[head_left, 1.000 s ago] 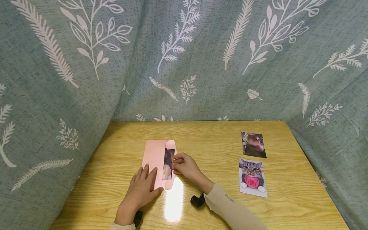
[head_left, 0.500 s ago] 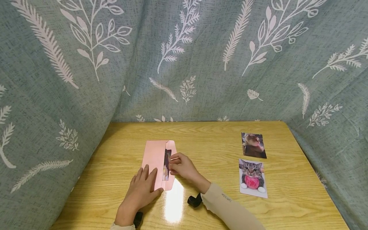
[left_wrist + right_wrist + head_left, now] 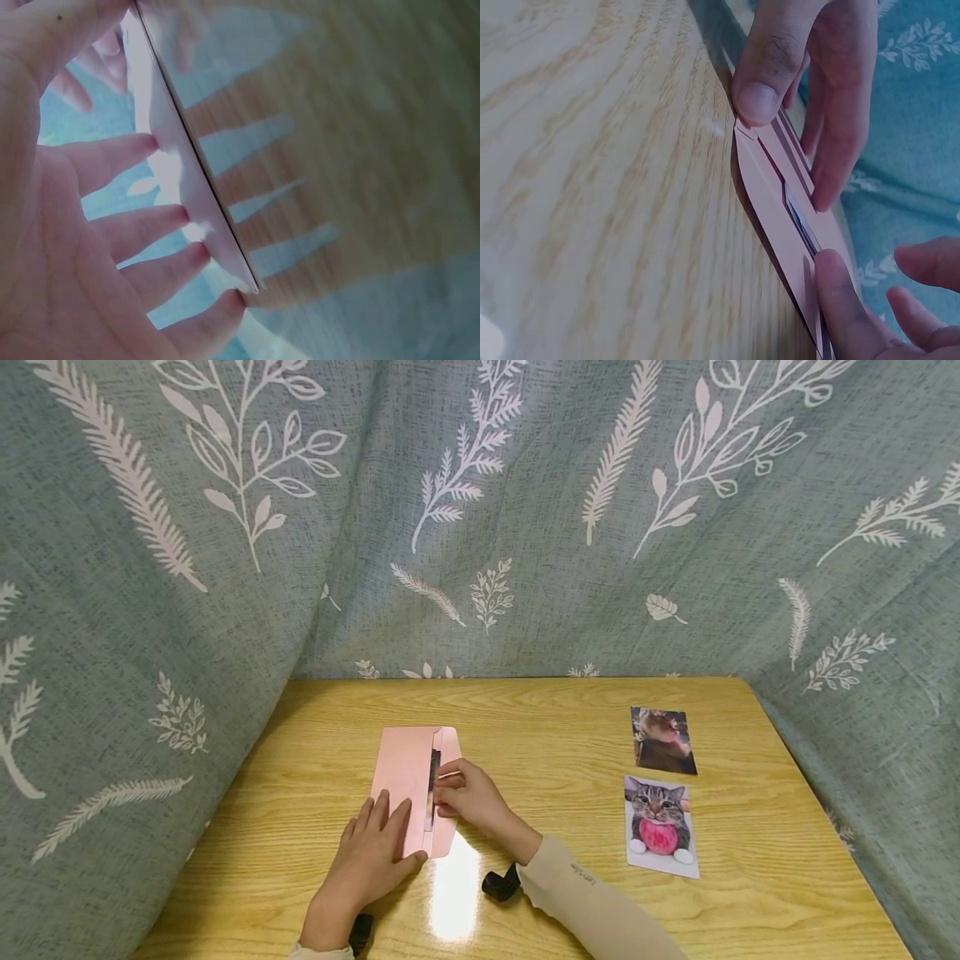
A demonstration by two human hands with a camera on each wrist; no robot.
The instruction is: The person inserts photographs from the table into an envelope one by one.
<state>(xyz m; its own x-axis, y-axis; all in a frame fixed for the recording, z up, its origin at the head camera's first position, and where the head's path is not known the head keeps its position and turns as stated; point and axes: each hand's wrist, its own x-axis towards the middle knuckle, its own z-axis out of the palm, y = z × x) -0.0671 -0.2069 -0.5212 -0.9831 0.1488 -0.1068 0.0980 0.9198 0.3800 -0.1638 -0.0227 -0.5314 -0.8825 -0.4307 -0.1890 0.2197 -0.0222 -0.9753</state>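
A pink envelope lies on the table, its opening and unfolded flap facing right. Only a narrow strip of a dark photo shows at the slot; the rest is hidden inside. My left hand rests on the lower left of the envelope with fingers spread, thumb at its bottom edge. My right hand is at the slot from the right. In the right wrist view, its thumb presses at the edge of the photo, while the other fingers stand apart from it.
Two photos lie on the right of the wooden table: a dark blurry one behind, and one of a cat with a pink ball in front. A patterned curtain surrounds the table. Black wrist devices sit under the forearms.
The photo has slid leftward into the envelope, its visible part shrinking to a thin strip. My right hand has moved left with it. My left hand has stayed in place.
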